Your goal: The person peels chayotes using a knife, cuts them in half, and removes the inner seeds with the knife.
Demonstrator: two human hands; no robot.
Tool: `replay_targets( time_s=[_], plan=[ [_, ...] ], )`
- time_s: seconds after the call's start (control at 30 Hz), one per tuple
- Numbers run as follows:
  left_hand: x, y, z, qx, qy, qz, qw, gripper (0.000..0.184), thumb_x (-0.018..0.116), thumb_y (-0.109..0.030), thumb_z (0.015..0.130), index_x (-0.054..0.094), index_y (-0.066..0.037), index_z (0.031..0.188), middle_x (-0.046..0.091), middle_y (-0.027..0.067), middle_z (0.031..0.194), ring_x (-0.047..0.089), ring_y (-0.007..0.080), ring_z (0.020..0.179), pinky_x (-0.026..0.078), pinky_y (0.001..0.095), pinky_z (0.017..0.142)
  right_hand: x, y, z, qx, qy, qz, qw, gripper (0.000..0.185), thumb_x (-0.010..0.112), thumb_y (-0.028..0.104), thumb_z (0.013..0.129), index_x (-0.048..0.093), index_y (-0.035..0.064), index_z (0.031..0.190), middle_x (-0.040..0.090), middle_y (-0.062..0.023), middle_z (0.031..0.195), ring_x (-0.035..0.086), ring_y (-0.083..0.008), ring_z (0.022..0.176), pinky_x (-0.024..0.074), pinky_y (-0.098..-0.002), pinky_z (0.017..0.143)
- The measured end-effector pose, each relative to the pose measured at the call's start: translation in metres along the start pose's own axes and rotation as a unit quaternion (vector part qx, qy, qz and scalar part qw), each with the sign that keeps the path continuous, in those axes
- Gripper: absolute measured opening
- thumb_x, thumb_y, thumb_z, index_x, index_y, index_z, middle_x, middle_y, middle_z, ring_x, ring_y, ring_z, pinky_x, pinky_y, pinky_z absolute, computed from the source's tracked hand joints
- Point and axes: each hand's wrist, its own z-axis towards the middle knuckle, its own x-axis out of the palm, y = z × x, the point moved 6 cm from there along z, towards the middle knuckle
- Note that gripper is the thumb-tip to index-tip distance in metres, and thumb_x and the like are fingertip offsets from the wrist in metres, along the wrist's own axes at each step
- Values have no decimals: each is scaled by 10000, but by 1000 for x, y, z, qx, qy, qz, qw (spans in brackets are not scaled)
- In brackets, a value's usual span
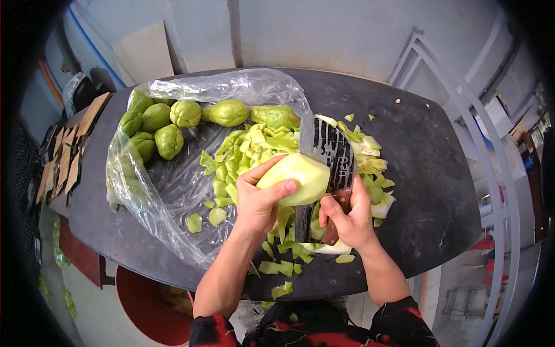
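Observation:
My left hand [258, 199] is wrapped round a peeled, pale green chayote [302, 178], with the thumb across its near side. In my right hand [354, 217] is a wide-bladed cleaver [334, 151] with a brown wooden handle and a dark, streaked blade. The blade stands upright against the right end of the chayote. Green peelings [254, 147] are heaped behind and below my hands on a clear plastic bag [191, 231]. More pale pieces [373, 173] lie to the right of the blade, partly hidden by it.
Several unpeeled chayotes [169, 141] rest on the bag at the left of the dark table [428, 168]. A red bucket [144, 306] stands on the floor below the front edge. Grey metal rails [485, 127] rise at the right, and a wall [324, 34] stands behind.

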Motion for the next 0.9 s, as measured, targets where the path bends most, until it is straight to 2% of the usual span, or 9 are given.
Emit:
replay_targets(
  time_s=[0.1, 0.17, 0.2, 0.4, 0.5, 0.63, 0.73, 0.83, 0.9],
  plan=[
    [0, -3, -1, -5, 14, 48, 999, 607, 858, 13, 684, 608, 110, 1229, 698, 174, 1091, 686, 207, 948, 564, 347, 892, 0, -6, -6, 11, -51, -9, 999, 526, 789, 281, 864, 449, -10, 1143, 605, 3, 706, 547, -55, 560, 447, -216, 494],
    [1, -10, -2, -17, 25, 98, 995, 609, 863, 4, 681, 612, 111, 1225, 701, 172, 1083, 687, 203, 943, 564, 344, 888, -2, 2, -2, -57, -5, -154, 986, 659, 903, 317, 721, 473, 6, 1111, 592, 31, 690, 478, -24, 533, 428, -200, 491],
    [1, -11, -3, -24, 36, 148, 988, 611, 869, -5, 677, 615, 111, 1221, 704, 170, 1075, 687, 198, 938, 564, 340, 885, -7, -1, -1, -18, 3, -146, 989, 744, 963, 320, 610, 485, 15, 1092, 566, 57, 682, 425, -3, 532, 411, -180, 497],
    [5, 4, -5, 19, -12, 21, 1000, 610, 886, -31, 671, 630, 108, 1206, 717, 162, 1038, 695, 193, 912, 571, 331, 860, 3, -7, -1, -39, -40, -55, 997, 750, 970, 260, 604, 489, 37, 1135, 603, 61, 838, 419, 22, 570, 390, -155, 504],
    [5, -7, -5, -29, 22, 131, 991, 625, 882, -26, 675, 617, 106, 1226, 713, 166, 1051, 692, 192, 918, 571, 330, 861, -3, 1, 0, -25, -5, -91, 996, 743, 964, 214, 618, 489, 35, 1161, 617, 56, 870, 418, 28, 596, 386, -143, 520],
    [7, 4, -6, 4, 12, 69, 998, 640, 882, -24, 675, 607, 108, 1237, 710, 171, 1062, 691, 192, 921, 571, 332, 861, 7, -2, 1, -12, -9, -25, 1000, 731, 959, 177, 628, 493, 31, 1172, 633, 41, 904, 430, 23, 624, 409, -160, 544],
    [6, 7, -8, 16, -9, -7, 1000, 640, 886, -31, 675, 609, 108, 1234, 709, 173, 1065, 691, 194, 920, 572, 337, 863, 4, 0, 1, 24, 13, -107, 994, 741, 957, 176, 633, 493, 25, 1191, 656, 12, 958, 490, 14, 681, 436, -164, 575],
    [-2, 7, -5, -9, -5, 122, 993, 621, 875, -19, 690, 607, 109, 1235, 702, 176, 1078, 689, 200, 930, 576, 344, 866, 1, -8, 5, 14, 51, -47, 998, 724, 936, 94, 654, 495, 26, 1225, 645, 10, 984, 513, -1, 676, 435, -160, 567],
    [5, 10, -7, 6, -13, 36, 999, 615, 873, -15, 693, 604, 119, 1230, 700, 179, 1085, 689, 202, 929, 577, 347, 867, 12, -10, 0, 23, -13, -29, 999, 695, 887, 61, 718, 459, 14, 1264, 668, -46, 1023, 615, -41, 761, 497, -201, 559]
  ],
)
